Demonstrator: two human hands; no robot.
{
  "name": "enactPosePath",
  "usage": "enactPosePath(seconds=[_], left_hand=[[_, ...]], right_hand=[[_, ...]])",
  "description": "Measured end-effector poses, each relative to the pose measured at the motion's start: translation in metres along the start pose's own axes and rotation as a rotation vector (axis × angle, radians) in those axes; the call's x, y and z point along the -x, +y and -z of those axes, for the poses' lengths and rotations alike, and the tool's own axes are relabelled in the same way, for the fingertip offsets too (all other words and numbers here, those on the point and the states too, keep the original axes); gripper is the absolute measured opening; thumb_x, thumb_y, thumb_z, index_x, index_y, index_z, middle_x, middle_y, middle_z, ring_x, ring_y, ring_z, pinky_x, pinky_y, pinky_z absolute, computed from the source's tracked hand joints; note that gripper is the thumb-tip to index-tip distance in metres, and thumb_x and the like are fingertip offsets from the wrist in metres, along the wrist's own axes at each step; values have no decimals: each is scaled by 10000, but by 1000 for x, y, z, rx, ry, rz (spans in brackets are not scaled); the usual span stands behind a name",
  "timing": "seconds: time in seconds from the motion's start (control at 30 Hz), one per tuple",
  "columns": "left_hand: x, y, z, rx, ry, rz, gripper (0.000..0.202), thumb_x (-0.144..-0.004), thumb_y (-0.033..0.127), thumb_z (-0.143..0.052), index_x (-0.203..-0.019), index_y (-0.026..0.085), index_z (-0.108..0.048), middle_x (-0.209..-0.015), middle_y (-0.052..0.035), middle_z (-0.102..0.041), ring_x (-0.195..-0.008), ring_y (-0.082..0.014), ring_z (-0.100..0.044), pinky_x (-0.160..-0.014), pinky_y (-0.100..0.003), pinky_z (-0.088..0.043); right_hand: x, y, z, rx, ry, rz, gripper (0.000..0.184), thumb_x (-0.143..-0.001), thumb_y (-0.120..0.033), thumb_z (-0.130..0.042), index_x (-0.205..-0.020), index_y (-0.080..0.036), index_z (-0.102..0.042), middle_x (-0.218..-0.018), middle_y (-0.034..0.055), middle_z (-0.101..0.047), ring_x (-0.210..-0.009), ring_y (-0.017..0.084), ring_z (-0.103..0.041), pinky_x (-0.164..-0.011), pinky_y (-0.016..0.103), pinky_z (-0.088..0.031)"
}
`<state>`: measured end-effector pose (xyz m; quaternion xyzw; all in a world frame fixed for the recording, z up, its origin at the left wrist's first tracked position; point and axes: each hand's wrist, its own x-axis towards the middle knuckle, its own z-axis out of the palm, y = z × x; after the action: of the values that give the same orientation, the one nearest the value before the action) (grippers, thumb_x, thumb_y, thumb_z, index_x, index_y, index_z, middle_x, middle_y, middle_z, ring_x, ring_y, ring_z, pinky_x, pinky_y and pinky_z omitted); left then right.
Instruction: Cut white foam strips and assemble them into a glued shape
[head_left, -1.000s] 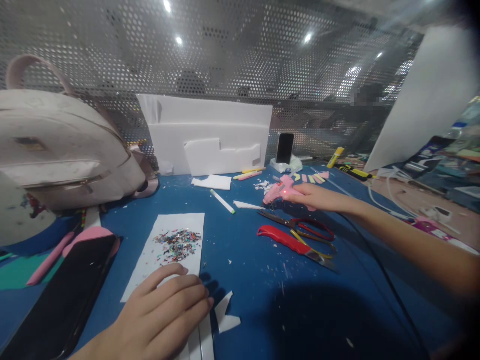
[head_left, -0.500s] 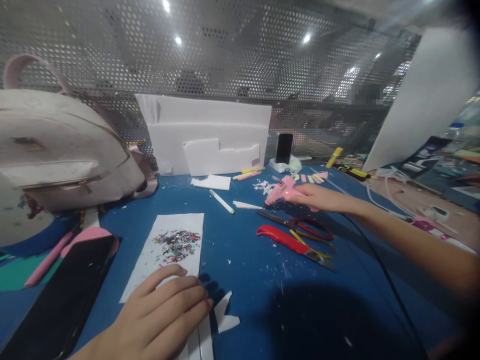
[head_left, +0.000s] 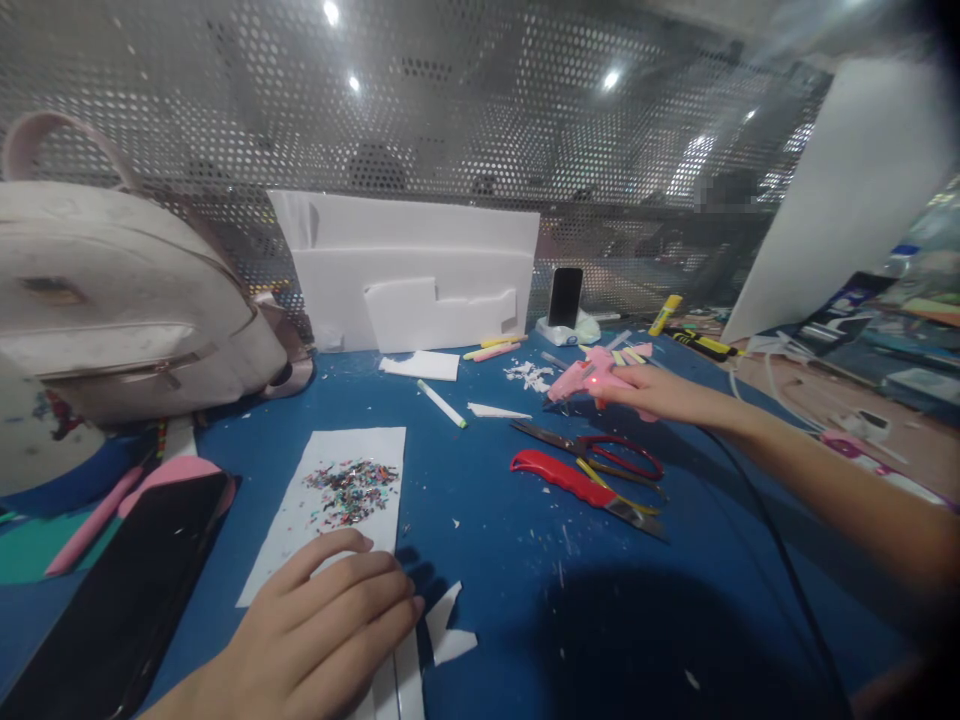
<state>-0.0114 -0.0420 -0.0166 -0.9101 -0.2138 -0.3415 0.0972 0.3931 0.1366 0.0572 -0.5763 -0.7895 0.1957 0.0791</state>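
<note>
My right hand is closed round a pink hot glue gun with a small lit light, its nozzle pointing left and down near the table top. A black cord trails from it toward the lower right. At the lower left, my left hand lies with fingers stretched over white strips and the near end of a white sheet. A pile of coloured glitter flakes covers part of that sheet. Beside my left fingertips lies a jagged white scrap.
Scissors and a red-handled knife lie in the middle of the blue table. A white marker lies further back. On the left are a black phone and a pale backpack. White foam boards lean against the mesh.
My right hand has moved the glue gun a little to the right, away from a thin white scrap. My left hand stays in place.
</note>
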Motion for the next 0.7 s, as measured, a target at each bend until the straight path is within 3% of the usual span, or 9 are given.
enactPosePath(seconds=[0.13, 0.3, 0.4, 0.53, 0.7], left_hand=[[1, 0, 0, 7, 6, -3, 366, -1010, 63, -314, -1094, 102, -668, -1067, -79, -706, -1071, -188, -619, -1037, -429, -401], [3, 0, -1, -11, 3, -2, 367, -1003, 59, -315, -1097, 110, -667, -1075, -77, -708, -1083, -192, -617, -1047, -445, -395], [5, 0, -3, -19, 4, 1, 364, -1000, 53, -319, -1104, 115, -662, -1076, -77, -710, -1084, -188, -617, -1041, -443, -406], [5, 0, -4, -11, 3, 2, 359, -1009, 67, -317, -1114, 112, -657, -1081, -80, -706, -1072, -192, -623, -1026, -449, -422], [4, 0, -4, -17, -25, -12, 374, -1005, 43, -301, -1127, 94, -651, -1090, -91, -700, -1079, -196, -614, -1023, -459, -421]], right_hand=[[6, 20, 4, 94, 182, -36, 506, -869, -602, -470, -880, -141, -677, -717, 72, -625, -588, 180, -579, -531, 268, -409], [12, 64, 4, 184, 447, -82, 344, -817, -461, -586, -970, -163, -668, -877, 137, -697, -827, 317, -633, -679, 341, -430], [11, 87, -4, 105, 523, -119, 302, -862, -395, -603, -1028, -149, -660, -949, 123, -696, -907, 293, -642, -763, 367, -475], [6, 102, -18, -116, 546, -175, 310, -968, -360, -546, -1193, -149, -579, -1152, 89, -621, -937, 191, -636, -798, 376, -548], [2, 105, -25, -319, 441, -182, 299, -976, -352, -539, -1222, -185, -578, -1193, 87, -605, -957, 193, -632, -808, 369, -560]])
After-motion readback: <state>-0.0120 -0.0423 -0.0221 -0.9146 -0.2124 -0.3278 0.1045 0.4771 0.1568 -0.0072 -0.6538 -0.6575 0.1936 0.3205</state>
